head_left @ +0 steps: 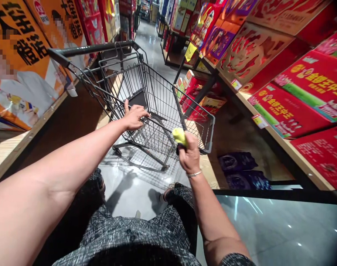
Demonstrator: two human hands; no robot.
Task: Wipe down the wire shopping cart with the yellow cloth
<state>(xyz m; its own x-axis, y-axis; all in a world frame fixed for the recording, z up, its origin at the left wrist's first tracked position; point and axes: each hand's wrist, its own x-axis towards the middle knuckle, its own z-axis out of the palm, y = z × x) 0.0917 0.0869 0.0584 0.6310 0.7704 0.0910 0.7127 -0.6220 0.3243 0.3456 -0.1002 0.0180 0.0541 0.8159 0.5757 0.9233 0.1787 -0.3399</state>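
Note:
A dark wire shopping cart [160,83] stands turned sideways in front of me, its basket holding nothing that I can make out. My left hand [136,116] rests on the near top rim of the basket, with the thumb raised and the fingers stretched along the rim. Close to the same rim, further right, my right hand [190,153] is closed around a bunched yellow-green cloth [179,136]. Something small and dark also shows by those fingers, too blurred to name. Whether the right hand touches the rim, I cannot tell.
Red gift boxes [304,92] fill the right shelf, with purple packages [237,166] lower down. Large orange cartons [27,77] line the left side. Between the shelves, a grey tiled aisle [149,35] runs ahead. My feet are close to the cart's wheels [165,167].

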